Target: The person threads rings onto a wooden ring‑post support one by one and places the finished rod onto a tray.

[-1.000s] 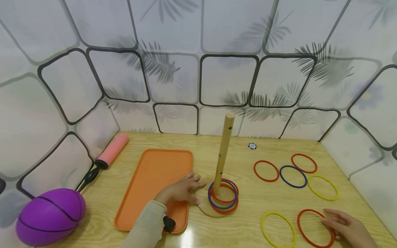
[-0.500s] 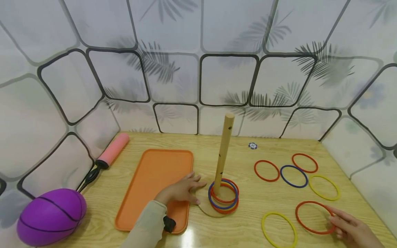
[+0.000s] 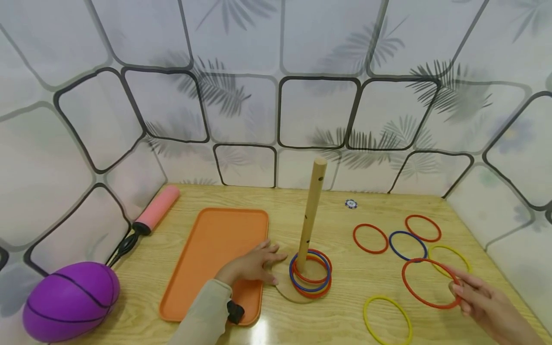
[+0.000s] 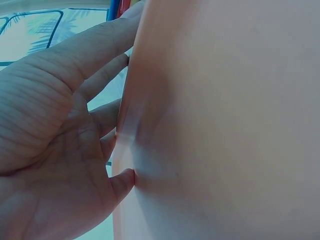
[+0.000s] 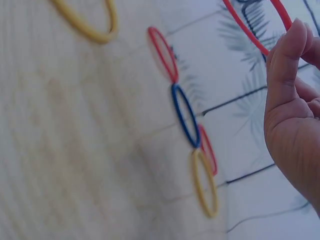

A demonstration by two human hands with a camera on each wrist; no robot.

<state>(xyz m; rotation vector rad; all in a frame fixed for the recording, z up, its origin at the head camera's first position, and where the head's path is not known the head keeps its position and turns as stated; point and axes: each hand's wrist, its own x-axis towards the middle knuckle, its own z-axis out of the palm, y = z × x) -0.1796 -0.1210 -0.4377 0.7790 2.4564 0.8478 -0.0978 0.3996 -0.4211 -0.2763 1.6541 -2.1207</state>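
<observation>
My right hand (image 3: 485, 302) pinches the right side of a red ring (image 3: 442, 307), which is raised off the table. In the right wrist view, thumb and fingers meet on the red ring (image 5: 245, 26). My left hand (image 3: 250, 266) lies with fingers spread across the right edge of the orange tray (image 3: 215, 244), its fingertips by the round wooden base (image 3: 284, 291). The left wrist view shows that palm beside the tray (image 4: 225, 120). From the base rises a tall wooden post (image 3: 311, 215), with several red, blue and yellow rings (image 3: 316, 295) stacked around it.
On the right lie two red rings, a blue ring (image 3: 390, 242) and a yellow ring (image 3: 457, 278); another yellow ring (image 3: 365, 316) is nearer the front. A poker chip (image 3: 351, 204) sits at the back. A pink pump (image 3: 157, 209) and purple ball (image 3: 71, 302) stand left.
My right hand has lifted the red ring from the table, moving it up and away from the front edge. The left hand stays where it was.
</observation>
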